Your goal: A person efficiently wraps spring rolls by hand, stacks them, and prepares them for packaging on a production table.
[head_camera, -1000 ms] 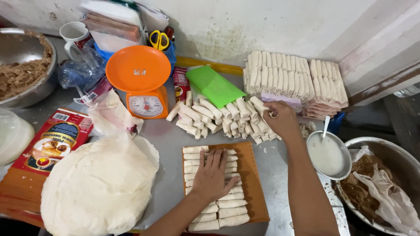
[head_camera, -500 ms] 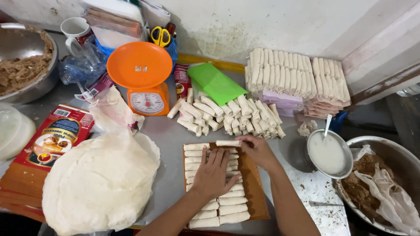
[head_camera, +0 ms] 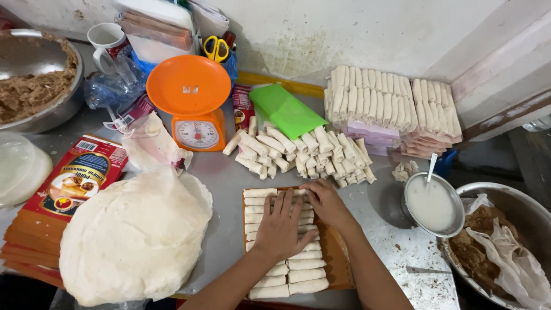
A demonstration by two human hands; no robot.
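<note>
From the head view, the left hand (head_camera: 282, 225) lies flat and open, fingers spread over two columns of pale rolls (head_camera: 287, 270) packed on a brown tray (head_camera: 338, 264) at the table's (head_camera: 229, 229) near edge, seemingly pressing them so the rows stay tight. The right hand (head_camera: 322, 198), fingers curled loosely and gripping nothing I can make out, rests on the tray's far end, touching the topmost rolls. Beyond, toward the far edge, lie a loose heap of rolls (head_camera: 298, 152) and an orange scale (head_camera: 192, 106); a mound of white wrappers (head_camera: 135, 241) sits left.
</note>
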